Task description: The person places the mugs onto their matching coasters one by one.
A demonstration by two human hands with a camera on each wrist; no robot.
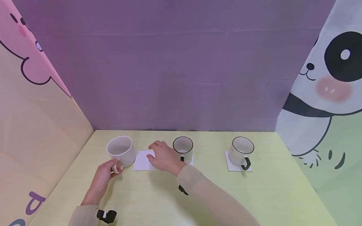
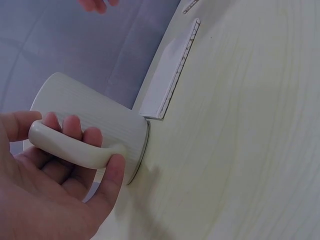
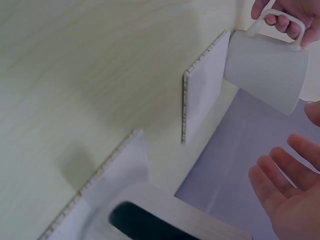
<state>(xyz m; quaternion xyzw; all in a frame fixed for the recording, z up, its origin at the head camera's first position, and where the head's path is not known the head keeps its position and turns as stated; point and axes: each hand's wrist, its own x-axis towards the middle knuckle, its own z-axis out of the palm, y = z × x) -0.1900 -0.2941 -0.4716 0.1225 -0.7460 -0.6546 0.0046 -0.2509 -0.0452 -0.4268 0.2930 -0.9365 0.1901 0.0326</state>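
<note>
At the left of the table is a plain white ribbed mug (image 1: 124,154), and my left hand (image 1: 102,176) grips its handle (image 2: 75,147) with curled fingers. The mug's base is beside a square white coaster (image 1: 142,162); I cannot tell whether it touches the table. Over the coaster's right part my right hand (image 1: 165,158) hovers with relaxed fingers, holding nothing. In the right wrist view a gap separates those fingers (image 3: 280,175) from the ribbed mug. Just right of that hand stands a dark-rimmed white mug (image 1: 183,147) on another coaster, partly hidden by the hand.
Farther right, a second dark-rimmed white mug (image 1: 238,157) with a black handle sits on its own white coaster (image 1: 232,168). A purple backdrop (image 1: 183,78) rises behind the light wooden table (image 1: 135,201). Printed panels stand on both sides.
</note>
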